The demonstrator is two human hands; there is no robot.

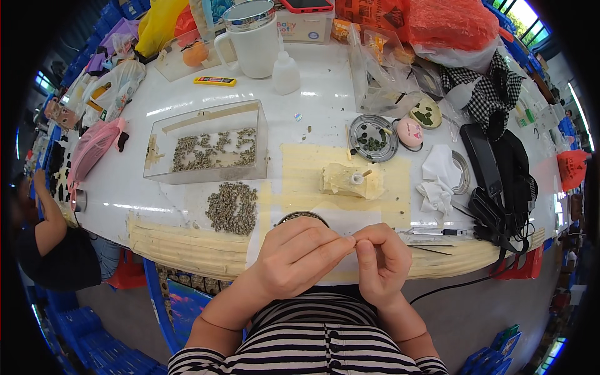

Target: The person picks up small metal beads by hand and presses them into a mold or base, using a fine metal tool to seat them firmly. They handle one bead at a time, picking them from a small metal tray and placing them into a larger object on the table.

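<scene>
My left hand (303, 257) and my right hand (382, 259) meet above the near edge of the table, thumbs and forefingers pinched together. Whatever sits between the fingertips is too small to make out. Just behind my left hand, a round dish (302, 215) is partly covered by it. To the left lies a heap of small grey-brown pieces (232, 208). Beyond that heap stands a clear plastic box (252, 170) with more such pieces inside. Ahead of my hands, a tape-wrapped block (337, 181) carries a small white nozzle-like part with a thin stick.
A round metal tin (391, 153) with dark bits, crumpled white tissue (435, 195), a utility knife (437, 232) and a black bag (515, 172) lie to the right. A white mug (253, 47) and squeeze bottle (286, 74) stand behind. Another person (59, 240) sits at far left.
</scene>
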